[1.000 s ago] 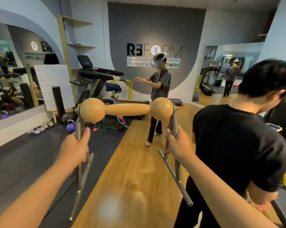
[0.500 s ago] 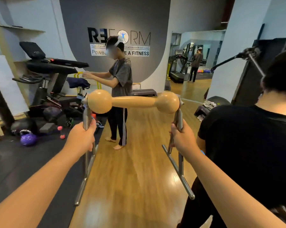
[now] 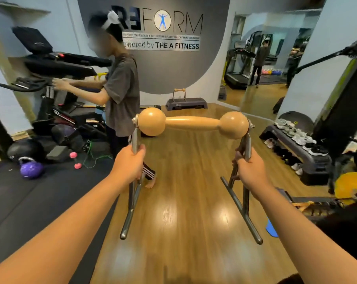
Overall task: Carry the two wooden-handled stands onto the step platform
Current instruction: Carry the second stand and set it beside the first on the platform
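Note:
I hold a wooden-handled stand (image 3: 192, 124) in the air in front of me, a pale wood bar with round ends on grey metal legs. My left hand (image 3: 128, 162) grips its left leg and my right hand (image 3: 248, 171) grips its right leg. Far ahead by the grey wall lies the dark step platform (image 3: 196, 102). A second, smaller-looking wooden-handled stand (image 3: 179, 93) stands upright on its left part.
A person in a grey shirt (image 3: 120, 89) stands left of my path by a treadmill (image 3: 56, 66). A purple kettlebell (image 3: 31, 168) and pink dumbbell (image 3: 76, 159) lie on the black mat. A bench with shoes (image 3: 296, 140) lines the right side.
I have walked forward along the wood floor and turned right. The step platform with a stand on it has come into view, and the person in black has slid off to the right.

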The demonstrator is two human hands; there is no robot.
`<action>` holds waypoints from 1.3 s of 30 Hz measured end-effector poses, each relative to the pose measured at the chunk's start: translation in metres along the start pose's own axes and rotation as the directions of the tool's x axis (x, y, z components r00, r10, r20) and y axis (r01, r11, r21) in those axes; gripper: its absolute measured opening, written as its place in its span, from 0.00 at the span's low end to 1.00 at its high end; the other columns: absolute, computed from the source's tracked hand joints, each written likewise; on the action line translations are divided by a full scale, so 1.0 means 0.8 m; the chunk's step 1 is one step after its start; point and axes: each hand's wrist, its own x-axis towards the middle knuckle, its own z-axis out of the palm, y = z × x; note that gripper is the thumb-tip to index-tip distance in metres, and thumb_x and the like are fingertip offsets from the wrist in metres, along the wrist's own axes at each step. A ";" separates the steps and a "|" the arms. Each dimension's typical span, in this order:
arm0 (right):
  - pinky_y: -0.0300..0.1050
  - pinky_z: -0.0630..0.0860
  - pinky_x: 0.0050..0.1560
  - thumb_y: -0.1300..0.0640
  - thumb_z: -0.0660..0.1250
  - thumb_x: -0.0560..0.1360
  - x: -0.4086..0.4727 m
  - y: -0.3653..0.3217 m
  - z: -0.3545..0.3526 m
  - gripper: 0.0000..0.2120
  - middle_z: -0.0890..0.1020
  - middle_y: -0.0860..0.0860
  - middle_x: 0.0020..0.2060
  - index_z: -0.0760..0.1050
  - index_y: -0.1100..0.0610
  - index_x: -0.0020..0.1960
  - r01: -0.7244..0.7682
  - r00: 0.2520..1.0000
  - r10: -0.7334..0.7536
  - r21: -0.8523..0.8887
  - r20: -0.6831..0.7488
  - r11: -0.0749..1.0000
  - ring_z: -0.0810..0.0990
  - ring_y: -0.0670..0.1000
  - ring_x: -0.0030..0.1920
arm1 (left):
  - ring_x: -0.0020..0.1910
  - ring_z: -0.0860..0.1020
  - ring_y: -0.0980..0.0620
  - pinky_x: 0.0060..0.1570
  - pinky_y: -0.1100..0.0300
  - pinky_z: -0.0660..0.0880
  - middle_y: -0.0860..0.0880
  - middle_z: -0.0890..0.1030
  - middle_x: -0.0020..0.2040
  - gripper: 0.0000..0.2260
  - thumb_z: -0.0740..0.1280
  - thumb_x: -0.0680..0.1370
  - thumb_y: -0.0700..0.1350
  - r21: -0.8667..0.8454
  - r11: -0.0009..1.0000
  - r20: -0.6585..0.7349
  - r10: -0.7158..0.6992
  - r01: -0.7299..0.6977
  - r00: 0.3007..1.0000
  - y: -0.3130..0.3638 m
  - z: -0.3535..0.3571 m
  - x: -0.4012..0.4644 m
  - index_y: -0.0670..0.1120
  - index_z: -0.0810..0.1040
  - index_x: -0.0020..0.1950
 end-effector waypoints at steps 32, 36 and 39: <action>0.49 0.81 0.28 0.54 0.60 0.86 0.822 -0.005 0.323 0.07 0.81 0.60 0.52 0.73 0.53 0.62 -0.084 0.996 0.084 0.000 -0.035 0.996 0.81 0.55 0.52 | 0.34 0.74 0.41 0.39 0.45 0.72 0.43 0.74 0.33 0.16 0.65 0.80 0.58 -0.067 0.998 0.062 0.006 -0.001 0.998 0.060 0.290 0.879 0.46 0.75 0.44; 0.53 0.84 0.31 0.54 0.62 0.86 0.950 0.012 0.349 0.03 0.81 0.62 0.52 0.72 0.51 0.58 -0.098 0.995 0.097 -0.036 -0.023 0.995 0.79 0.53 0.44 | 0.26 0.72 0.43 0.35 0.49 0.71 0.47 0.72 0.28 0.23 0.63 0.76 0.64 -0.067 0.996 0.069 -0.051 0.056 0.996 0.070 0.353 0.978 0.43 0.77 0.47; 0.56 0.85 0.33 0.55 0.62 0.85 1.040 0.014 0.364 0.02 0.81 0.59 0.48 0.70 0.48 0.55 -0.077 0.997 0.076 -0.046 -0.013 0.996 0.78 0.52 0.43 | 0.21 0.71 0.47 0.30 0.54 0.70 0.53 0.71 0.22 0.27 0.62 0.77 0.66 -0.066 0.996 0.060 -0.059 0.063 0.996 0.081 0.390 1.052 0.41 0.78 0.51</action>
